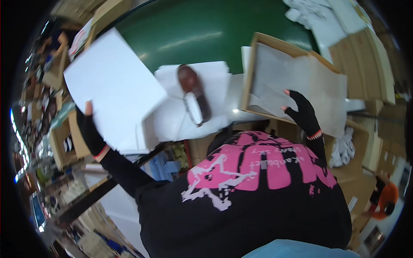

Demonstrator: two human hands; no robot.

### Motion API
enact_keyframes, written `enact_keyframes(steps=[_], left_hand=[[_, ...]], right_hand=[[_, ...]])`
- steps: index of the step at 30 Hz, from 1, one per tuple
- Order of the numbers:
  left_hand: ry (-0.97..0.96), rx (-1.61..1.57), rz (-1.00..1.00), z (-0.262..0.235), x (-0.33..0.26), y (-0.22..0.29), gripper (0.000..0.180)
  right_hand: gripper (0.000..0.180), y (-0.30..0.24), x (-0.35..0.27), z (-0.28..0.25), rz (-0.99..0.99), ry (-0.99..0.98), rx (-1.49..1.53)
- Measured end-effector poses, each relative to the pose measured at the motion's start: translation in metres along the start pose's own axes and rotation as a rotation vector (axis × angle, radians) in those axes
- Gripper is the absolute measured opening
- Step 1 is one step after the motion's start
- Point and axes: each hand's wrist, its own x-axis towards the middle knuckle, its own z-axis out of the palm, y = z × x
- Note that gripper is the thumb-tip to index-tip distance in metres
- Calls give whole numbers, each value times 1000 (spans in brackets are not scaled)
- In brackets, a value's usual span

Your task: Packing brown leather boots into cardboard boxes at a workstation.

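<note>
My left hand (89,131), in a black fingerless glove, grips the edge of a large white flat panel (116,81), with the thumb on top. Whether it is a sheet or a box lid I cannot tell. Over the near side of an open cardboard box (248,81), my right hand (303,112) has its thumb and fingers apart, in a matching glove. Whitish tissue paper (279,71) lines that box and hangs over its right side. Between my hands, a brown leather shoe (188,78) lies on white paper (219,79), with a white piece (194,109) at its opening.
A green tabletop (185,34) stretches beyond the shoe. White crumpled paper (307,13) and stacked cardboard boxes (361,64) stand at the right. Another open carton (66,139) is at the left. A person in orange (387,200) is at the lower right.
</note>
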Motion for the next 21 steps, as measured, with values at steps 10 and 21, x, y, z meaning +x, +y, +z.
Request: enact_keyframes(steps=[10, 21], left_hand=[[-601, 390, 647, 388, -99, -137, 78], [-702, 279, 528, 442, -157, -105, 67]], right_hand=[[47, 65, -24, -70, 67, 297, -36], [50, 177, -103, -88, 307, 492, -119]])
